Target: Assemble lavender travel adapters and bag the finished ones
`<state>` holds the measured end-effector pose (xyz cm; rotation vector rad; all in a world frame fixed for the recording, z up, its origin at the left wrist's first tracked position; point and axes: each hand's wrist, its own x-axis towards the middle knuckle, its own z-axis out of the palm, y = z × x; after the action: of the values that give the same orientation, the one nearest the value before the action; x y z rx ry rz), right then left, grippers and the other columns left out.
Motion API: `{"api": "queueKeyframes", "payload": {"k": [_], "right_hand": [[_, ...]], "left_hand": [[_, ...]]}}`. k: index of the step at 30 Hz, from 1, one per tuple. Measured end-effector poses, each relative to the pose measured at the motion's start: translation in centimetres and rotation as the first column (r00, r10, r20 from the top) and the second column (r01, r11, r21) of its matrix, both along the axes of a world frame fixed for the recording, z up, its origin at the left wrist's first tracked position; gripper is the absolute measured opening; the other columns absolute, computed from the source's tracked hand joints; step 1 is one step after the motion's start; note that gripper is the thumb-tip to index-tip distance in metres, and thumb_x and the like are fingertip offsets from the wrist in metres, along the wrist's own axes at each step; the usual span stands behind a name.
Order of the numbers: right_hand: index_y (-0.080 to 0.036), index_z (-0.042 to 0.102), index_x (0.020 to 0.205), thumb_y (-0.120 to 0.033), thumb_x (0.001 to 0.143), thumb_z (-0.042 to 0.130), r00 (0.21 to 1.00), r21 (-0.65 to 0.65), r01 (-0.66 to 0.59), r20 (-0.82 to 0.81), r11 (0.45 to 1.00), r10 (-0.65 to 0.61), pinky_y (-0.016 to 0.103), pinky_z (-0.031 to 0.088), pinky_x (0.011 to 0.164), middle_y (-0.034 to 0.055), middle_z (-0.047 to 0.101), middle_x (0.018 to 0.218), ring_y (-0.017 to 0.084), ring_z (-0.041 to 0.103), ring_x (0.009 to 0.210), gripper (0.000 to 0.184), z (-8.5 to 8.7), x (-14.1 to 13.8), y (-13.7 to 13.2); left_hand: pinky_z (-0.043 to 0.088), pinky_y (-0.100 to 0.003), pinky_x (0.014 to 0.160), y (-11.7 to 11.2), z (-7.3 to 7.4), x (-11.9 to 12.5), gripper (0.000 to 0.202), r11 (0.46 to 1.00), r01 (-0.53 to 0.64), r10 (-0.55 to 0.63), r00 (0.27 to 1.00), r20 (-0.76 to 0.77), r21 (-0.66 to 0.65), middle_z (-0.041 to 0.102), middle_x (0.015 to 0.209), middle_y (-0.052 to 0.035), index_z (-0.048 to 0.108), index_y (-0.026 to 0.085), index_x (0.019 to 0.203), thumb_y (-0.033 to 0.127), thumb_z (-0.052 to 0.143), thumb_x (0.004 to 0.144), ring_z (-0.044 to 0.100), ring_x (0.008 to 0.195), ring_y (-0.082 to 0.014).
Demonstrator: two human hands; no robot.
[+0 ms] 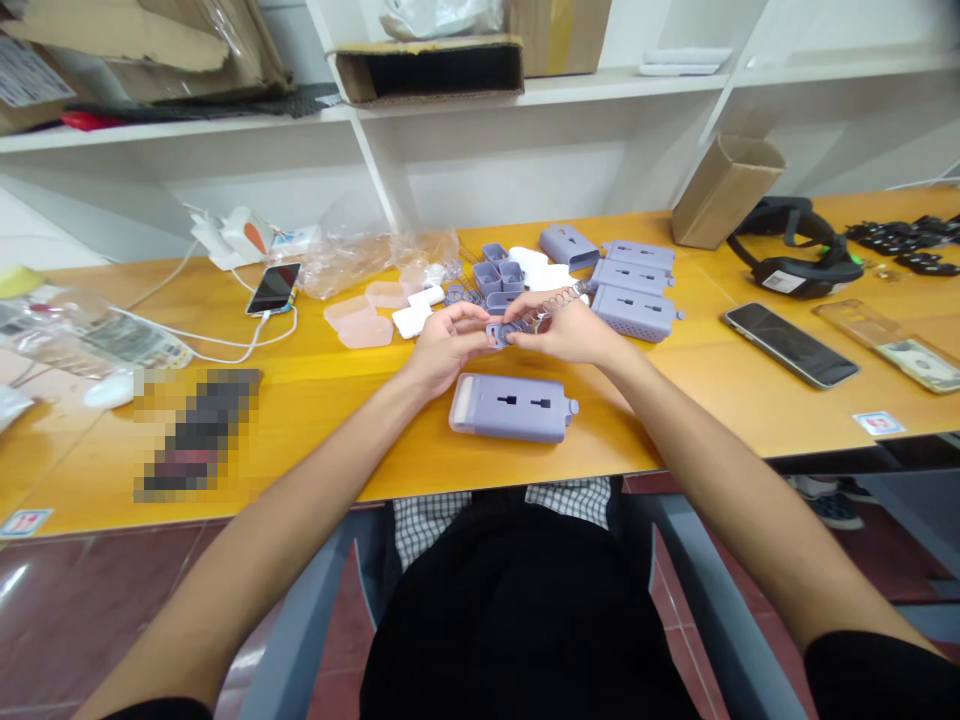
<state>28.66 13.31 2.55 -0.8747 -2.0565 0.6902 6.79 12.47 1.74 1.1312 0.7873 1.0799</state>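
My left hand [441, 348] pinches a small purple plastic part [497, 334] between thumb and fingers. From the other side my right hand [568, 330] closes around a metal coil spring [561, 298], its fingertips meeting the same part. Whether spring and part are joined cannot be made out. Just below both hands lies a purple box-shaped housing [514, 408] with two dark slots, a clear cap at its left end and a tab at its right. Behind the fingers stand several small purple cups [487, 277].
Several more purple housings [634, 312] lie to the right. Clear pinkish covers [364, 333] and white pieces [412, 320] are at left. Phones [275, 288], a dark phone [789, 345], a black headset [806, 272] and a cardboard box [726, 190] also occupy the table.
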Motion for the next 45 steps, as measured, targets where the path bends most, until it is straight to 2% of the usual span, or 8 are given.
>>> {"api": "queueKeyframes", "payload": {"k": [6,12,23,28,33,45], "right_hand": [[-0.021,0.079,0.099,-0.037,0.082,0.084,1.000,-0.034,-0.029,0.003,0.999,0.029,0.036,0.053,0.076,0.0059,0.080,0.096,0.022,0.068,0.086,0.024,-0.10,0.29,0.18],[-0.022,0.078,0.096,-0.041,0.078,0.089,1.000,-0.032,-0.008,0.025,0.999,0.009,0.036,0.053,0.074,0.0057,0.079,0.094,0.021,0.068,0.084,0.028,-0.04,0.22,0.11],[-0.021,0.076,0.090,-0.036,0.082,0.083,0.998,0.068,0.065,0.010,0.996,-0.066,0.035,0.051,0.076,0.0046,0.078,0.088,0.020,0.067,0.081,0.018,-0.45,-0.29,-0.25],[-0.021,0.076,0.090,-0.030,0.079,0.081,0.995,0.075,0.089,0.033,0.993,-0.092,0.034,0.050,0.074,0.0043,0.078,0.088,0.020,0.067,0.081,0.015,-0.34,-0.39,-0.39],[-0.021,0.076,0.089,-0.027,0.076,0.080,0.993,0.079,0.101,0.059,0.992,-0.106,0.032,0.048,0.068,0.0027,0.076,0.082,0.018,0.063,0.072,0.015,-0.23,-0.50,-0.44],[-0.021,0.074,0.091,-0.026,0.074,0.080,0.998,0.022,0.052,0.038,0.998,-0.053,0.034,0.053,0.072,0.0045,0.079,0.089,0.021,0.069,0.079,0.018,-0.38,-0.41,-0.35]], "left_hand": [[0.063,-0.032,0.080,-0.08,0.03,-0.02,0.040,1.000,-0.007,0.007,1.000,-0.009,-0.018,0.083,0.100,-0.0064,0.062,0.016,0.085,0.011,0.089,0.055,0.076,0.078,-0.0156],[0.062,-0.034,0.082,0.11,-0.17,-0.23,0.041,1.000,0.001,-0.002,1.000,-0.032,-0.014,0.081,0.097,-0.0054,0.062,0.017,0.086,0.012,0.090,0.056,0.075,0.079,-0.0160],[0.060,-0.034,0.085,-0.01,-0.29,0.11,0.039,0.998,-0.015,0.019,0.997,-0.074,0.055,0.081,0.102,-0.0065,0.064,0.016,0.082,0.015,0.091,0.055,0.072,0.077,-0.0144],[0.061,-0.035,0.087,-0.06,-0.30,0.20,0.038,0.997,-0.024,0.030,0.996,-0.084,0.067,0.081,0.101,-0.0062,0.066,0.016,0.081,0.015,0.092,0.054,0.073,0.083,-0.0166],[0.060,-0.035,0.088,0.05,-0.53,0.21,0.040,0.997,-0.021,0.028,0.995,-0.098,0.076,0.080,0.098,-0.0046,0.067,0.017,0.082,0.016,0.094,0.052,0.073,0.086,-0.0173],[0.063,-0.036,0.082,-0.18,-0.31,0.05,0.050,0.999,-0.019,0.022,0.995,-0.098,0.037,0.079,0.091,-0.0040,0.064,0.018,0.086,0.016,0.097,0.048,0.075,0.082,-0.0192]]}}
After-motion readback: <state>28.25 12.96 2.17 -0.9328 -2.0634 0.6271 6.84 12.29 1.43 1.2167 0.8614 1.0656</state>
